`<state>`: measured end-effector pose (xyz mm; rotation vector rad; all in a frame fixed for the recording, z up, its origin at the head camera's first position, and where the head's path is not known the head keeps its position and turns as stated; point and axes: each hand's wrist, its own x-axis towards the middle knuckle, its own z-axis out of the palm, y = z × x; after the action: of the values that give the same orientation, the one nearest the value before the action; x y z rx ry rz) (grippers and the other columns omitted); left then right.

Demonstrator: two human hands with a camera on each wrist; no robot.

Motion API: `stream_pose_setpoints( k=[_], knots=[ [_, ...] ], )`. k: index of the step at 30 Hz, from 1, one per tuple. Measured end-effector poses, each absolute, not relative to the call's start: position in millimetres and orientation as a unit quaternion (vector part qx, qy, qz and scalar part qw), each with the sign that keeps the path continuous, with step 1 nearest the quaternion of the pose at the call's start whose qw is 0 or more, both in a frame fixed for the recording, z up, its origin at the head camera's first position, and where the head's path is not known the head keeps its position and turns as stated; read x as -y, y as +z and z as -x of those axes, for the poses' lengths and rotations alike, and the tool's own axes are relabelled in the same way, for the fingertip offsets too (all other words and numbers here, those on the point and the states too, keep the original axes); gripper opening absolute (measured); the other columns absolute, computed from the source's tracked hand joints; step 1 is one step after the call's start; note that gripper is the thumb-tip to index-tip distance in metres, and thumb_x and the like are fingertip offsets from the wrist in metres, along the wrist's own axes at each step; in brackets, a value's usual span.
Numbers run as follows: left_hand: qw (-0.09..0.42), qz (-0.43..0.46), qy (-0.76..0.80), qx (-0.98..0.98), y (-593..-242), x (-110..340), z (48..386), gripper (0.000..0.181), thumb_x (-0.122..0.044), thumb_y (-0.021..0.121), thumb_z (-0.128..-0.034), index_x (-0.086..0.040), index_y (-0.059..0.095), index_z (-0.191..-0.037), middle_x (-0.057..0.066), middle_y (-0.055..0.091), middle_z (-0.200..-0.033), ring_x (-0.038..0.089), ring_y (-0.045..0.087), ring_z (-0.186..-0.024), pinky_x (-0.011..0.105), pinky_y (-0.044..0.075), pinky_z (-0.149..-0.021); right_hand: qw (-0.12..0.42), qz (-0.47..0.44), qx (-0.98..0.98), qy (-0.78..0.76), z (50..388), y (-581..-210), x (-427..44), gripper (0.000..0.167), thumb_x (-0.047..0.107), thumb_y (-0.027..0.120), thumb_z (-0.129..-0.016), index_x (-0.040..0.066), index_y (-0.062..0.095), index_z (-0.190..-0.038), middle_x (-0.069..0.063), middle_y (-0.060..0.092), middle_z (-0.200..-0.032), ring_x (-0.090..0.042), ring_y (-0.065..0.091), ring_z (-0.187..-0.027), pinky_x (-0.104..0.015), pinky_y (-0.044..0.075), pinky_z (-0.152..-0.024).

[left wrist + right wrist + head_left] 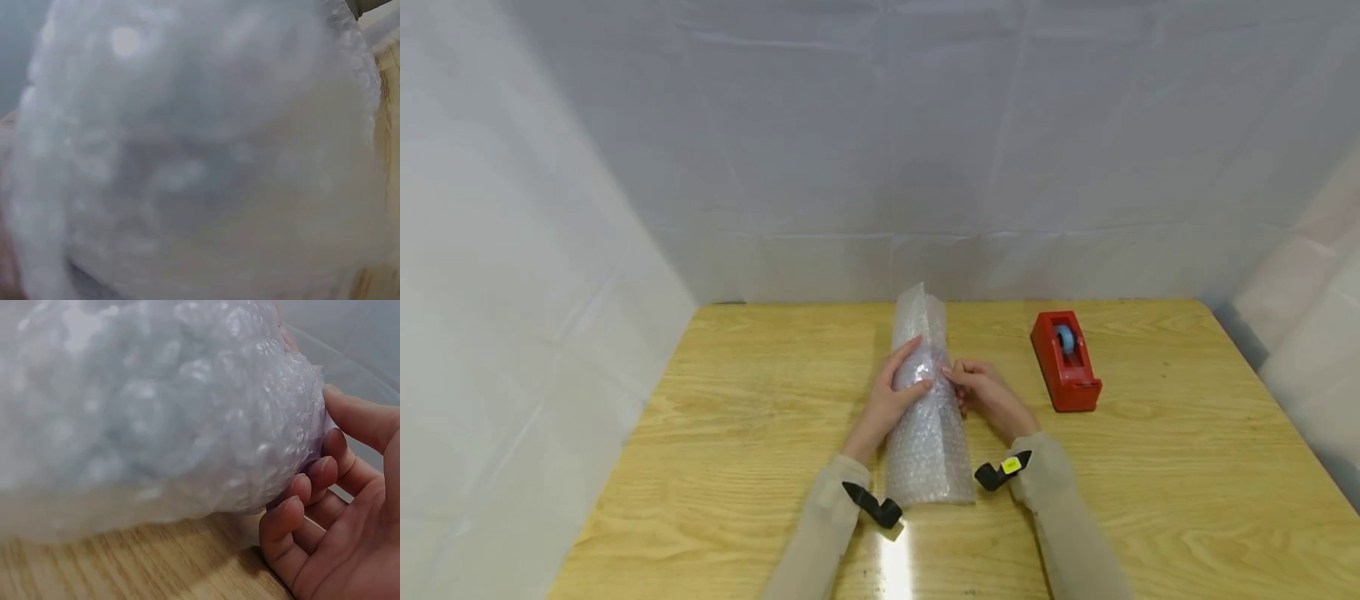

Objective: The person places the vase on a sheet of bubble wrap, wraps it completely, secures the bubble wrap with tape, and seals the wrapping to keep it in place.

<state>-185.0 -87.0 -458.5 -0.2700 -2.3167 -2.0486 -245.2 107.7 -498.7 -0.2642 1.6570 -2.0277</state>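
Note:
A roll of clear bubble wrap lies lengthwise on the wooden table, pointing away from me. Its far end has a raised loose corner. My left hand holds the roll from the left, thumb and forefinger spread over its top. On the other side my right hand pinches the wrap near the middle, thumb above and curled fingers below, as the right hand shows in its wrist view. The bubble wrap fills the left wrist view, blurred. Whatever is inside the roll cannot be made out.
A red tape dispenser with a blue-cored roll stands right of the bubble wrap. White sheeting hangs behind the wooden table and along both sides. Small black cameras are strapped on both wrists.

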Motion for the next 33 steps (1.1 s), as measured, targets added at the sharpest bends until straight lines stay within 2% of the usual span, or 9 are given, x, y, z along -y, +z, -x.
stream_pose_setpoints(
  k=[5,12,21,28,33],
  knots=[
    [0.010,0.083,-0.659,0.747,-457.1,86.9,185.5,0.068,-0.010,0.070,-0.0897,-0.014,0.041,-0.152,0.015,0.034,-0.155,0.035,0.031,-0.140,0.053,0.026,-0.112,0.236,0.108,-0.594,-0.762,244.6,-501.1,-107.8,0.034,0.021,0.056,-0.101,0.009,0.047,-0.071,-0.001,0.040,-0.066,-0.017,0.040,-0.057,-0.029,0.038,-0.051],
    [0.012,0.092,-0.651,0.753,-457.1,89.6,185.4,0.068,-0.009,0.070,-0.0893,-0.012,0.041,-0.151,0.014,0.035,-0.156,0.034,0.031,-0.142,0.052,0.024,-0.114,0.209,0.110,-0.585,-0.775,239.8,-506.4,-103.4,0.033,0.016,0.053,-0.102,0.010,0.049,-0.069,0.001,0.043,-0.066,-0.015,0.041,-0.057,-0.027,0.039,-0.051],
    [-0.002,0.093,-0.657,0.749,-454.5,87.7,185.4,0.068,-0.012,0.069,-0.0906,-0.015,0.040,-0.152,0.011,0.032,-0.158,0.034,0.029,-0.143,0.053,0.024,-0.114,0.189,0.112,-0.590,-0.777,236.8,-504.5,-105.9,0.033,0.016,0.054,-0.101,0.008,0.048,-0.070,0.000,0.043,-0.066,-0.015,0.040,-0.058,-0.027,0.039,-0.052],
    [0.020,0.105,-0.657,0.746,-452.1,87.2,187.8,0.069,-0.006,0.070,-0.0877,-0.008,0.042,-0.150,0.017,0.035,-0.155,0.036,0.031,-0.141,0.053,0.024,-0.114,0.176,0.118,-0.581,-0.786,238.6,-507.5,-104.2,0.032,0.014,0.054,-0.102,0.008,0.048,-0.070,0.001,0.043,-0.067,-0.014,0.041,-0.059,-0.026,0.039,-0.053],
    [0.021,0.099,-0.656,0.748,-453.5,89.6,187.5,0.068,-0.006,0.070,-0.0877,-0.008,0.042,-0.150,0.016,0.036,-0.154,0.036,0.031,-0.141,0.054,0.024,-0.114,0.159,0.137,-0.583,-0.785,238.3,-513.4,-101.4,0.029,0.016,0.055,-0.101,0.007,0.051,-0.074,0.000,0.045,-0.069,-0.014,0.043,-0.061,-0.025,0.040,-0.054]
  ],
)
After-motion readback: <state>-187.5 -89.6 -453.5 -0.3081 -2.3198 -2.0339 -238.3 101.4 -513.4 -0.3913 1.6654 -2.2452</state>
